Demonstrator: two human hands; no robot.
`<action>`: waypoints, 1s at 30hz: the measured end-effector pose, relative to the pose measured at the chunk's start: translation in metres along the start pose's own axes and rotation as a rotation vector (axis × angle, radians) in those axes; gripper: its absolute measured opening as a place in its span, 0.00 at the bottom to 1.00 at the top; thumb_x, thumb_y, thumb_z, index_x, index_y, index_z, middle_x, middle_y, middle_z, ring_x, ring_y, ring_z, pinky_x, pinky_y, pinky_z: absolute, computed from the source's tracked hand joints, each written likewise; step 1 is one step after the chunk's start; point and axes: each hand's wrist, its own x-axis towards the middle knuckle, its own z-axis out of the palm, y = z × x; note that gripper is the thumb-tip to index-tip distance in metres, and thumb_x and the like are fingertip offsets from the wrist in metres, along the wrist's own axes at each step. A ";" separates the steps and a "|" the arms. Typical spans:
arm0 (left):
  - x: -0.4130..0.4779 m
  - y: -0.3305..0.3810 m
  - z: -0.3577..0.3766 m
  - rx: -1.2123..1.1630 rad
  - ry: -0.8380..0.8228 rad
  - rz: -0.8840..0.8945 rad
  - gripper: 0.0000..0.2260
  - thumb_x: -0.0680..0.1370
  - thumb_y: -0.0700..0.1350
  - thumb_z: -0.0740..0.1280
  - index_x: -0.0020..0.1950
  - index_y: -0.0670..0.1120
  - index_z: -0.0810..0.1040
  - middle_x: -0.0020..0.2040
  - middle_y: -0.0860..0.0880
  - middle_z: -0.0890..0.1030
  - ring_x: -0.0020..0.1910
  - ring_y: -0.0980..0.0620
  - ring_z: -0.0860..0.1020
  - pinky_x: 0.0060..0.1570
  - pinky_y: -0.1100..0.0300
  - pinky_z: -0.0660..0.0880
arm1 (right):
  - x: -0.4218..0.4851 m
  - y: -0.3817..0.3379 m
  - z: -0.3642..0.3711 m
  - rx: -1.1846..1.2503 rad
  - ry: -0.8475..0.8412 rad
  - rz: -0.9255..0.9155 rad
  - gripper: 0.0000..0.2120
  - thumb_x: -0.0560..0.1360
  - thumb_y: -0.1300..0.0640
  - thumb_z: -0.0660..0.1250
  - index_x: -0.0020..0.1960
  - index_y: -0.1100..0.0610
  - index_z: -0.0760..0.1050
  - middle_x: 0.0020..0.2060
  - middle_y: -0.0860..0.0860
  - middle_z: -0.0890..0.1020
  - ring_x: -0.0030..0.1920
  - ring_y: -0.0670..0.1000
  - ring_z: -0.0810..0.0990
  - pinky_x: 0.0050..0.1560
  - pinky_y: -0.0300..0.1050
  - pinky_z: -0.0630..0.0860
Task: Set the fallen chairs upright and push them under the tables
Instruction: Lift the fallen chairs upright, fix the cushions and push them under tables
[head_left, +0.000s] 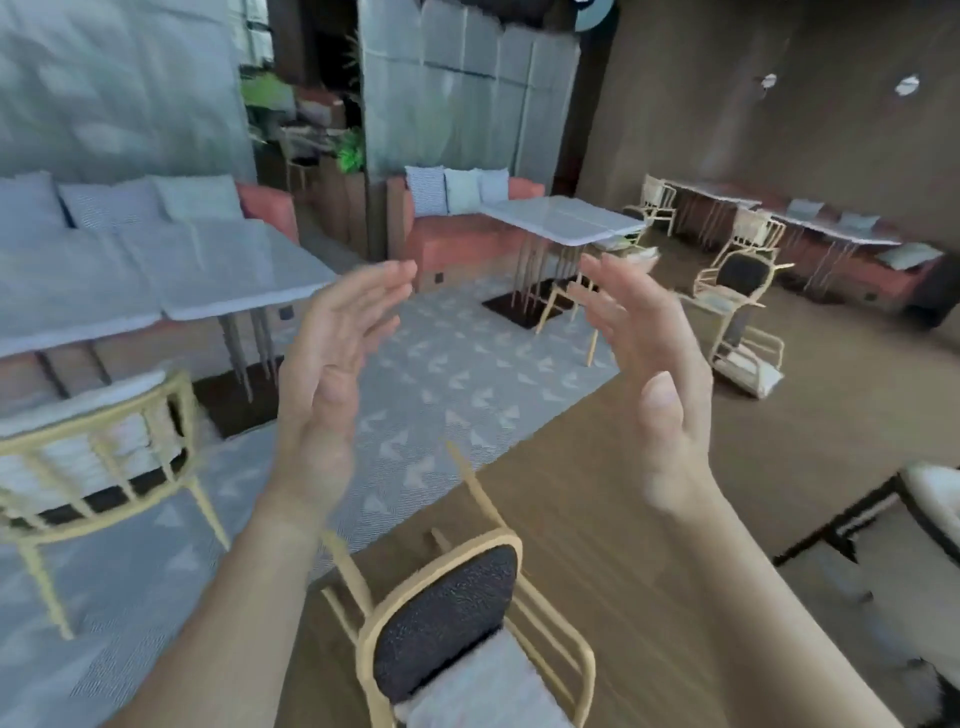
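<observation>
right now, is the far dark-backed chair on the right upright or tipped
Tipped: the chair leans over with its white seat cushion resting on the floor.

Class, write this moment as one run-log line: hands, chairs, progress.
left hand open, empty; right hand open, empty; near chair fallen, untouched; far chair fallen

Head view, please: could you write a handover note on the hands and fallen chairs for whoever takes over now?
Left hand and right hand: open, raised, holding nothing.
Tan wooden chair with dark back pad: just below the hands on the brown floor, apparently tipped, untouched.
Second tan chair: toppled at right, clear of the tables.
Rail-backed tan chair stands at the grey-topped table.
Left: right both, push them in.
</observation>
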 end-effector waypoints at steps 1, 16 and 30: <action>-0.002 -0.003 0.008 0.025 0.048 -0.002 0.32 0.76 0.77 0.60 0.73 0.60 0.75 0.75 0.48 0.77 0.76 0.41 0.73 0.74 0.44 0.68 | 0.008 0.013 -0.010 0.038 -0.033 -0.014 0.45 0.80 0.28 0.59 0.77 0.66 0.65 0.75 0.63 0.72 0.75 0.63 0.73 0.74 0.53 0.70; -0.062 -0.054 0.072 0.349 0.370 -0.173 0.35 0.77 0.76 0.59 0.74 0.53 0.72 0.74 0.45 0.76 0.74 0.39 0.74 0.72 0.40 0.70 | -0.003 0.126 -0.050 0.376 -0.325 0.109 0.46 0.78 0.26 0.59 0.77 0.64 0.62 0.74 0.65 0.72 0.74 0.62 0.75 0.75 0.56 0.70; -0.277 -0.335 0.120 0.457 0.577 -0.535 0.29 0.79 0.73 0.62 0.73 0.57 0.74 0.73 0.42 0.76 0.73 0.35 0.74 0.68 0.38 0.73 | -0.212 0.432 -0.053 0.480 -0.482 0.508 0.40 0.79 0.28 0.61 0.75 0.59 0.67 0.73 0.61 0.74 0.74 0.61 0.76 0.75 0.57 0.70</action>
